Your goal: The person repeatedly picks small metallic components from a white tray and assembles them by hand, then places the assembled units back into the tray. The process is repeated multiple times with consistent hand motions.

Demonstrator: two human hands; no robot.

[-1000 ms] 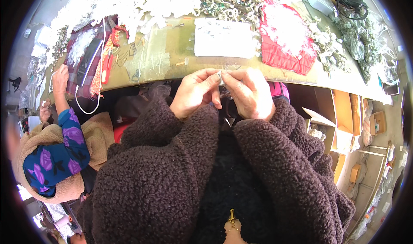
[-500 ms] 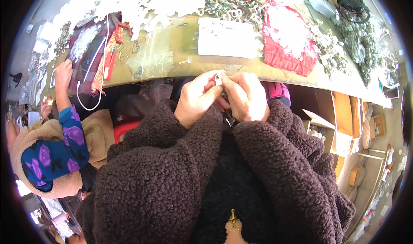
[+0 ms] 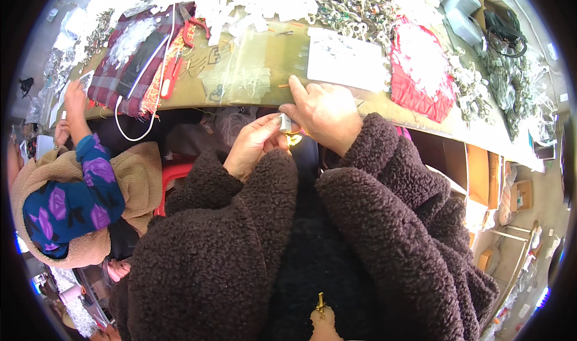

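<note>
A: What is being held there?

B: A small silvery metal piece [image 3: 285, 122], pinched between both hands just off the near edge of the table [image 3: 252, 70]. A little yellow bit [image 3: 294, 139] hangs right under it.

A: How would it handle, do you think?

B: Light and stiff, I'd say, and smooth enough to slip. It is tiny, so fingertips on its two flat sides look like the only sensible hold.

A: And the hands?

B: The left hand [image 3: 255, 144] is closed on the piece with thumb and fingertips, from below. The right hand [image 3: 321, 114] grips it from above, fingers curled, forefinger stretched out onto the table edge.

A: What lies around?

B: Just beyond the right hand, a white sheet [image 3: 345, 58]; to its right a red cloth [image 3: 421, 79] with pale bits on it. A heap of metal parts [image 3: 354, 4] sits at the far edge. Toward the left end lies a plaid cloth [image 3: 129, 64], where another person's hand [image 3: 75, 97] reaches up.
</note>
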